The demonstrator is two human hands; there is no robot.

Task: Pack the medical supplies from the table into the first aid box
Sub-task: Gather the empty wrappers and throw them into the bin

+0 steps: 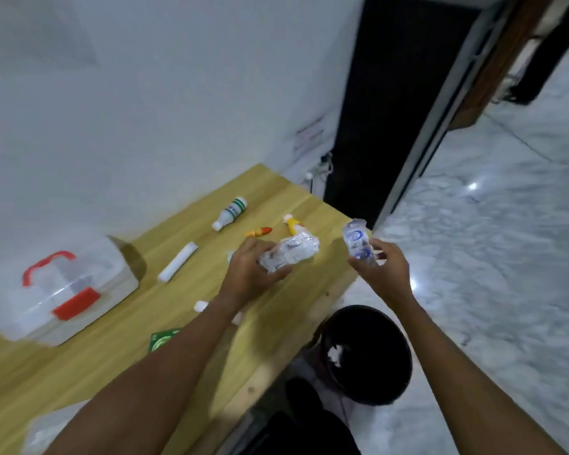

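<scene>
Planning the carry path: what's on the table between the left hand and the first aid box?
Head view: only a white roll between left hand and clear red-handled box.

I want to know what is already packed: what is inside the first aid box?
The first aid box sits shut, red latch at the front. Its clear walls are blurred and show only pale shapes, so any contents cannot be made out.

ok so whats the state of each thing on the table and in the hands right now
first aid box: lid shut, red latch down
green and white bottle: lying on its side, capped
yellow tube: lying flat
white roll: lying flat
left hand: gripping a crinkled clear packet
right hand: gripping a clear packet with blue print
black bin: open, on the floor
</scene>
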